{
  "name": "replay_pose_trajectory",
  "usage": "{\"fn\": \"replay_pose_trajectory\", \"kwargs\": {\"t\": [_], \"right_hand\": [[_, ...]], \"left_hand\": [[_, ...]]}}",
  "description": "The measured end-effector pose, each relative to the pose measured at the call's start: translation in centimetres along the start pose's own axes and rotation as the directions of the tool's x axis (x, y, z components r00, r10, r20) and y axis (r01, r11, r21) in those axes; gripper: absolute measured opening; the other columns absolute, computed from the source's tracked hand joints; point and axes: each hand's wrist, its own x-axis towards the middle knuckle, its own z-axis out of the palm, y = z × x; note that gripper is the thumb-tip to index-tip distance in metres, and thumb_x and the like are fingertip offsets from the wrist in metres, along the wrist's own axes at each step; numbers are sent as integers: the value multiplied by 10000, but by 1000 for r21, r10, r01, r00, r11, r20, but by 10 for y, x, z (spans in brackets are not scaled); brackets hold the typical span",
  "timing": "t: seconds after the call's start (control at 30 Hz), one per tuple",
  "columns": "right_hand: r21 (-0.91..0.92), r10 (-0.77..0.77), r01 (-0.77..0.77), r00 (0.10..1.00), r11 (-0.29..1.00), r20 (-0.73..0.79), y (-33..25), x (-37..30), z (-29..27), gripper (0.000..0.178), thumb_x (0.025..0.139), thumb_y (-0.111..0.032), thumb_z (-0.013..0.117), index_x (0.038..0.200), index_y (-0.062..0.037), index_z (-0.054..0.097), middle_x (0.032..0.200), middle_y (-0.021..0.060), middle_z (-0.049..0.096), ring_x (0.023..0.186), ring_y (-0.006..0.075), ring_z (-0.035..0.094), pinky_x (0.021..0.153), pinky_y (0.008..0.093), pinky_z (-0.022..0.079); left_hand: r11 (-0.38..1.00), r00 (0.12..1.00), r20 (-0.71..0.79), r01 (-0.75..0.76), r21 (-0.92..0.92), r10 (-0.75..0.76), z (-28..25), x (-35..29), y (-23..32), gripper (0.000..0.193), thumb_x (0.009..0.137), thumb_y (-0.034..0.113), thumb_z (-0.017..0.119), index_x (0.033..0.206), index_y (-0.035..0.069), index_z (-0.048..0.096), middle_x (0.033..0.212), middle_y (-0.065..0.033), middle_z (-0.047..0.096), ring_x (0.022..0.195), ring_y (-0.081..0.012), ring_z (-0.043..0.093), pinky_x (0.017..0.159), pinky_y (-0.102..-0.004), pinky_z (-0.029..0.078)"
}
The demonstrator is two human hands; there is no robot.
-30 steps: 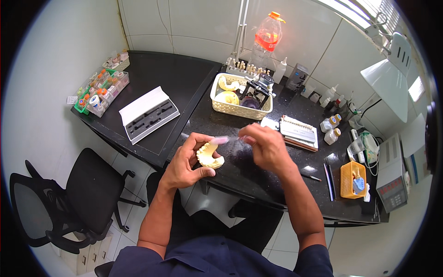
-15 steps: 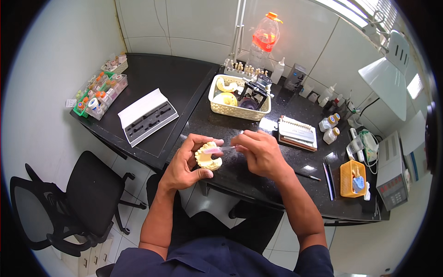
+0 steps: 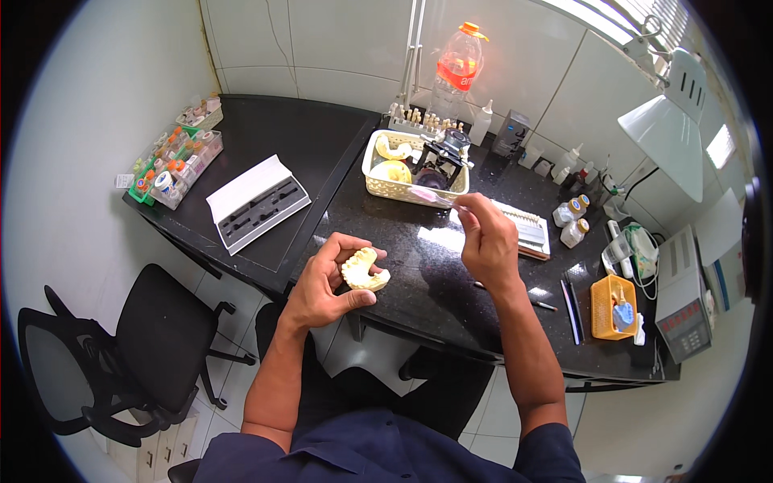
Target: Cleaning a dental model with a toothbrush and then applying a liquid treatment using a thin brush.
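A cream-coloured dental cast (image 3: 360, 270), horseshoe-shaped with a row of teeth, sits in my left hand (image 3: 326, 283). My thumb and fingers clasp its outer side above the desk's front edge. My right hand (image 3: 489, 241) pinches the handle of a toothbrush (image 3: 429, 195) with a pale pink bristle head and a clear-looking handle. Its head points left, in front of the cream woven basket (image 3: 378, 187), well apart from the cast. That basket carries another cast (image 3: 394, 148), a yellowish round piece (image 3: 391, 171) and a black articulator-like device (image 3: 444, 157).
On the black desk (image 3: 378, 229), an open white case (image 3: 256, 205) lies left. A shade-guide-like set (image 3: 527, 229), small jars (image 3: 572, 221), pens (image 3: 572, 312) and an orange basket (image 3: 597, 312) stand right. A lamp (image 3: 664, 137) overhangs the right side; a chair (image 3: 165, 334) stands left.
My right hand has lifted the toothbrush off the cast and moved it right and away from me. My left hand and the cast have stayed nearly in place.
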Motion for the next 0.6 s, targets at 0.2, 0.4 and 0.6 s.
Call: {"fn": "replay_pose_trajectory", "kwargs": {"t": [0.2,0.4,0.6], "right_hand": [[17,-16,15,999,1000,41,4,-4,-6,95,1018,-44,651,1101,-56,698,931,146,735,795,365,733,694,439,546],[134,142,-105,943,985,-302,-1,-16,-72,142,991,-4,733,1132,-13,736,933,101,768,816,159,731,765,314,567],[-142,321,-407,855,902,-408,0,-112,-131,201,974,63,672,1147,-10,745,970,118,727,876,229,726,812,345,558]], "left_hand": [[997,999,-7,33,63,-32,3,7,0,729,861,116,951,1421,-25,504,1397,-242,687,1219,-227,725,1094,-386,586],[987,992,-92,97,126,-86,5,2,1,690,827,-60,879,1414,-16,520,1426,-196,666,1181,-180,701,1053,-329,584],[982,990,-79,123,146,-113,9,6,6,725,821,-84,859,1457,-9,520,1448,-150,613,1193,-168,688,1044,-330,597]]}}
